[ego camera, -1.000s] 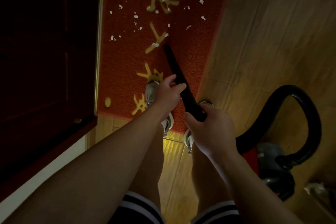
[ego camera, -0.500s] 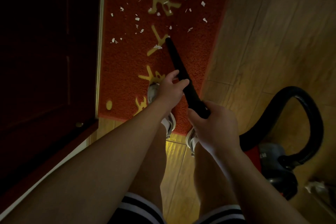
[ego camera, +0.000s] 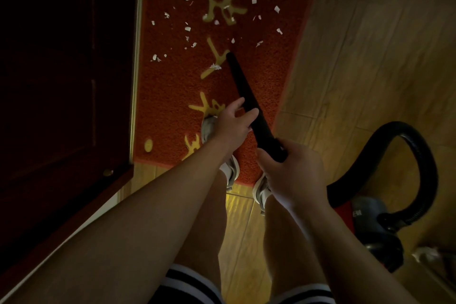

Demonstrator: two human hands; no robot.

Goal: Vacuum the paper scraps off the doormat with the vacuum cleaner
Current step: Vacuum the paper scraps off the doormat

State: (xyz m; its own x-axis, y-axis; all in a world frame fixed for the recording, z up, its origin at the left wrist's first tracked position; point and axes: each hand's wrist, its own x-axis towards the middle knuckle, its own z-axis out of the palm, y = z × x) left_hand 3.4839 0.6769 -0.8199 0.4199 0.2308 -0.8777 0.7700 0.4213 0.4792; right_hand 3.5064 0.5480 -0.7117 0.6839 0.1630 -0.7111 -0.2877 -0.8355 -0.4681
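Observation:
A red doormat point(ego camera: 172, 96) with yellow characters lies on the floor in front of me. Several white paper scraps point(ego camera: 187, 29) are scattered over its far half. A black vacuum tube point(ego camera: 243, 86) slants across the mat, its nozzle tip resting near the middle, just right of one scrap point(ego camera: 215, 66). My left hand point(ego camera: 233, 124) grips the tube at mid-length. My right hand point(ego camera: 293, 173) holds its rear end. A black ribbed hose point(ego camera: 424, 160) loops from there to the red and grey vacuum body point(ego camera: 370, 224) at my right.
A dark wooden door point(ego camera: 66, 81) stands along the mat's left edge. My feet in light shoes point(ego camera: 230, 168) stand on the mat's near edge. Wood-look floor tiles point(ego camera: 370, 69) stretch to the right. Something pale lies at the lower right corner point(ego camera: 427, 254).
The nozzle tip has slid a little farther up the mat, past the scrap by the yellow stroke. Both hands moved forward with the tube.

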